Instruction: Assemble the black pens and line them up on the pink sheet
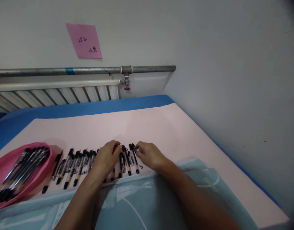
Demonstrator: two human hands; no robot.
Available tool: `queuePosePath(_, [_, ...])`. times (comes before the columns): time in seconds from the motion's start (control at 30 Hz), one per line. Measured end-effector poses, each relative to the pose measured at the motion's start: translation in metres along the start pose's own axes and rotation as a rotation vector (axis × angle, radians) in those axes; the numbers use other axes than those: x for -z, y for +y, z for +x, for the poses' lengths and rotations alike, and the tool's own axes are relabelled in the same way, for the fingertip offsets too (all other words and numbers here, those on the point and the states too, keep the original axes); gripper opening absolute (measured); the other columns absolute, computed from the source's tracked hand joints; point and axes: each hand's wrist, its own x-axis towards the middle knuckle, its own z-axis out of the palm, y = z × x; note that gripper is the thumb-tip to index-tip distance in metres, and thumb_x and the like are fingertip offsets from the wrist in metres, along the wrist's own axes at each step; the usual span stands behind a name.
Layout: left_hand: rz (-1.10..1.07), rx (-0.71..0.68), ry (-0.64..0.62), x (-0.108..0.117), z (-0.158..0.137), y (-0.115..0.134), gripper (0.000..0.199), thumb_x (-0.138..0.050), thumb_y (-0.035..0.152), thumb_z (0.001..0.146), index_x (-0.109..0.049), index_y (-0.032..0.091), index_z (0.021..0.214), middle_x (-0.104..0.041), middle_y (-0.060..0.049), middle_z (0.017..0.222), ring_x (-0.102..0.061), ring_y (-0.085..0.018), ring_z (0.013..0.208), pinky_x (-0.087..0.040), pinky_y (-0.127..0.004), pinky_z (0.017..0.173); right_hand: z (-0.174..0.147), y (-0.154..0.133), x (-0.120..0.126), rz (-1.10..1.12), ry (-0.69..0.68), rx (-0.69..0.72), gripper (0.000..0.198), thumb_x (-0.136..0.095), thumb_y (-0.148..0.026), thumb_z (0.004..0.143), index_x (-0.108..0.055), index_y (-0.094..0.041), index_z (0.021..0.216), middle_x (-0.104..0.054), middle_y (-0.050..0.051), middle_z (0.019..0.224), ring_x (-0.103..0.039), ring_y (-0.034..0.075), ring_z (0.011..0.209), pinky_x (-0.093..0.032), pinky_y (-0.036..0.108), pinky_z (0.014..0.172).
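Observation:
A row of black-capped pens [81, 167] lies on the pink sheet, with loose caps and small metal pieces among them. My left hand [109, 155] is over the middle of the row, fingers curled and thumb near the index finger beside a pen [126, 159]. What it pinches, if anything, is hidden. At the row's right end, my right hand [148, 153] has its fingers bent together by the top of the last pen [135, 158]. Its fingertips are blurred against dark parts, so its hold is unclear. My left forearm covers some pens.
A pink basket [44, 179] holding several pens [24, 172] stands at the left. Light blue cloth [137, 204] covers the near side. Beyond the blue edge [101, 107] are a radiator [53, 95], a pipe [94, 71] and a pink note [85, 41]. A wall [245, 95] bounds the right.

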Motion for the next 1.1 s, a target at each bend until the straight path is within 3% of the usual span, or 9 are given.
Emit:
queuePosePath(0.37, [-0.008,0.016,0.018,0.004,0.001,-0.004,0.033,-0.040,0.034,0.081,-0.061,0.016,0.100,-0.067,-0.008,0.098,-0.059,-0.020,0.091,-0.043,-0.030,0.079,0.000,0.003,-0.004,-0.002,-0.003,0.005,0.016,-0.046,-0.021,0.078,-0.061,-0.018,0.084,-0.064,0.004,0.077,-0.051,0.012,0.063,-0.028,0.021,0.054])
queuePosePath(0.6, [0.003,0.090,0.092,0.019,0.004,-0.018,0.032,-0.040,0.031,0.080,-0.061,0.017,0.100,-0.067,-0.006,0.098,-0.060,-0.020,0.091,-0.043,-0.028,0.079,0.001,0.004,0.005,-0.039,0.074,0.007,0.021,-0.042,-0.019,0.080,-0.062,-0.016,0.085,-0.066,0.006,0.081,-0.056,0.014,0.071,-0.033,0.022,0.061])
queuePosePath(0.83, [0.041,0.132,0.222,0.035,0.007,-0.037,0.032,-0.040,0.025,0.081,-0.061,0.012,0.102,-0.067,-0.011,0.100,-0.060,-0.021,0.092,-0.042,-0.029,0.079,0.012,0.007,0.009,-0.035,0.086,-0.069,0.021,-0.044,-0.017,0.077,-0.063,-0.017,0.084,-0.067,0.006,0.083,-0.058,0.016,0.075,-0.036,0.024,0.065])
queuePosePath(0.93, [0.096,0.141,0.289,0.042,0.008,-0.045,0.028,-0.041,0.025,0.081,-0.063,0.016,0.098,-0.068,-0.007,0.096,-0.061,-0.017,0.088,-0.043,-0.024,0.076,0.013,0.007,0.009,-0.036,0.098,-0.065,0.021,-0.042,-0.019,0.076,-0.063,-0.017,0.080,-0.066,0.006,0.080,-0.058,0.017,0.074,-0.036,0.025,0.064])
queuePosePath(1.1, [0.226,0.280,0.483,0.064,-0.002,-0.084,0.032,-0.038,0.023,0.083,-0.059,0.013,0.105,-0.066,-0.009,0.102,-0.059,-0.017,0.096,-0.041,-0.024,0.082,0.016,0.009,0.010,0.007,0.069,-0.035,0.021,-0.042,-0.024,0.075,-0.062,-0.020,0.074,-0.066,0.004,0.075,-0.058,0.018,0.071,-0.036,0.026,0.061])
